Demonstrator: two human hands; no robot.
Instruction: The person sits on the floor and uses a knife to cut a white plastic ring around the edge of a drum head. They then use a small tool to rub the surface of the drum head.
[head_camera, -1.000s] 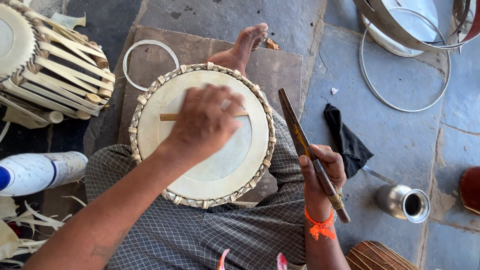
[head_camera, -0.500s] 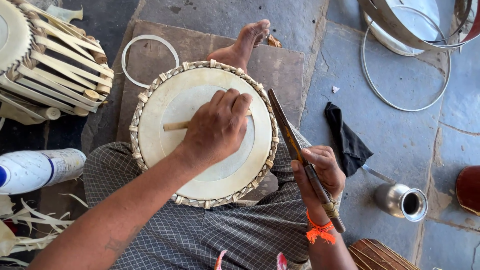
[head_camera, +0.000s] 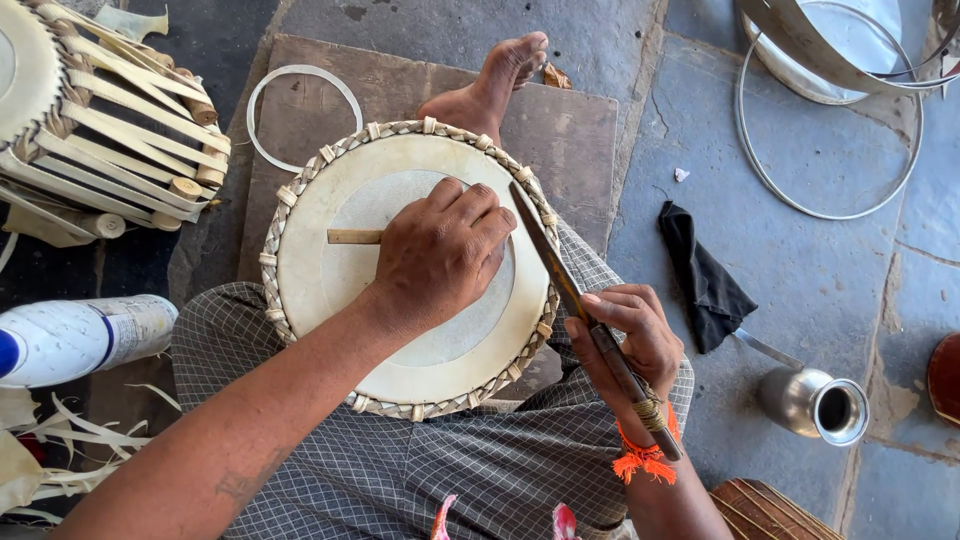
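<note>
One drum (head_camera: 330, 290) under left hand (head_camera: 440, 255)

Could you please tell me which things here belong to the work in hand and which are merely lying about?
In hand:
- drum on the lap
- stick under the left hand
- blade held by the right hand

Lying about:
- second drum
- white ring
- black cloth
- steel cup
- metal hoop
- bottle
</note>
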